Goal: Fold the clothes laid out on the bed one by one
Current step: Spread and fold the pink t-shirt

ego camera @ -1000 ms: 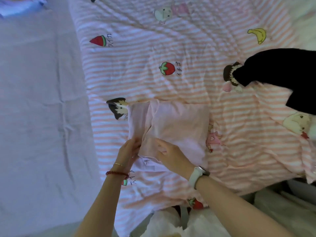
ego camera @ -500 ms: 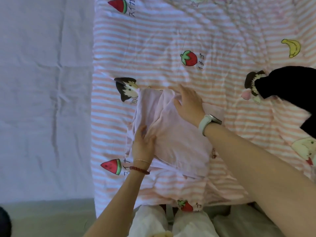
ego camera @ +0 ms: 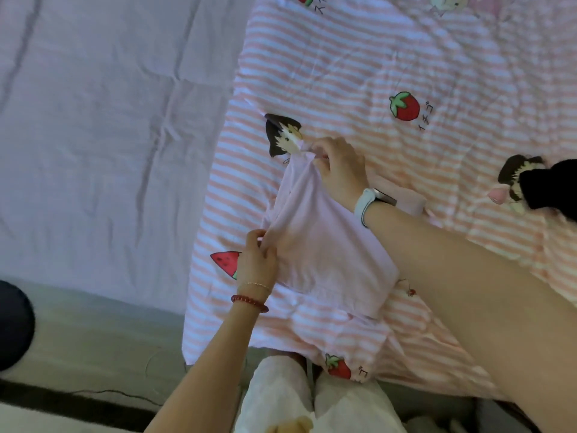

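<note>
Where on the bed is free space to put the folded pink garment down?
Free: the plain lilac sheet left of the striped quilt, and the quilt above the strawberry print. Crowded: around the pink garment and near the black garment.

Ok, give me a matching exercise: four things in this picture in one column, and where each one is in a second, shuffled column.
Things:
1. left hand
2. right hand
3. black garment
4. lavender sheet

Places:
A. at the right edge, lying on the striped quilt
B. grips the near left edge of the pink garment
C. spread to the left of the striped quilt
D. grips the far corner of the pink garment

Pairs: 1-B, 2-D, 3-A, 4-C
</note>
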### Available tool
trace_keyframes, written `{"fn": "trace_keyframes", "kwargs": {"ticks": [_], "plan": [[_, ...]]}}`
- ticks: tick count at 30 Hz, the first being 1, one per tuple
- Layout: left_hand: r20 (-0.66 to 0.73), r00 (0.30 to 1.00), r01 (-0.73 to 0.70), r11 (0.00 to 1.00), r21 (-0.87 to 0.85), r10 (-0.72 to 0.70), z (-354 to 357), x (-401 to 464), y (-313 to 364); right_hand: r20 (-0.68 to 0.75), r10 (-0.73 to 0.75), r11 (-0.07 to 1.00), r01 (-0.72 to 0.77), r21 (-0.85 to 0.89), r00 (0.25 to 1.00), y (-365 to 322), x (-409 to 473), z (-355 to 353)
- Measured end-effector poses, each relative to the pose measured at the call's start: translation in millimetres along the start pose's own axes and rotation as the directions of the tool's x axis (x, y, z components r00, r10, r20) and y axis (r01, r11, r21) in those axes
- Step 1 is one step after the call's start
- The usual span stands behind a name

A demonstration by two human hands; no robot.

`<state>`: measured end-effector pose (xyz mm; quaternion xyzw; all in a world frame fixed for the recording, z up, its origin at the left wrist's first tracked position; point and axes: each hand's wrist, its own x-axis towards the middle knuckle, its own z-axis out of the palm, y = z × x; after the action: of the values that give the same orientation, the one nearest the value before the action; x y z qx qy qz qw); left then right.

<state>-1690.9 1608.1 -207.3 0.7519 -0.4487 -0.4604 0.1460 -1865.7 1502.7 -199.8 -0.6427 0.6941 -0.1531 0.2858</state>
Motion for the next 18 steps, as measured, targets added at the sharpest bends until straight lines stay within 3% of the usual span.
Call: {"fn": "trace_keyframes", "kwargs": {"ticks": [3,6,10,14,16,18], "plan": [[-0.024,0.999,-0.047,0.997,0.061,0.048,4,5,7,-0.048,-0.006,0.998,0.003,-0.058,0.999,-4,-10,5],[-0.017,0.997,-0.082,0.997,-0.008,0.081,8,18,19,-0.038,-0.074,0.985,0.067,-0.159,0.997,4,-29,7],[-0.056,0.984,-0.164,0.985,0.045,0.167,14,47,42,-0.012,0.139,0.973,-0.139,-0.186,0.99,29,-20,1],[-0.076,0.954,-0.284,0.955,0.082,0.29,24,58,65,0.116,0.128,0.986,-0.114,-0.123,0.985,34,-4,-7],[-0.119,0.943,-0.311,0.95,0.021,0.312,28,58,73,0.055,0.112,0.992,-0.108,-0.073,0.992,36,-7,-11],[-0.172,0.933,-0.331,0.94,-0.076,0.315,30,61,79,-0.1,0.101,0.994,-0.106,-0.041,0.99,42,-13,-15]]}}
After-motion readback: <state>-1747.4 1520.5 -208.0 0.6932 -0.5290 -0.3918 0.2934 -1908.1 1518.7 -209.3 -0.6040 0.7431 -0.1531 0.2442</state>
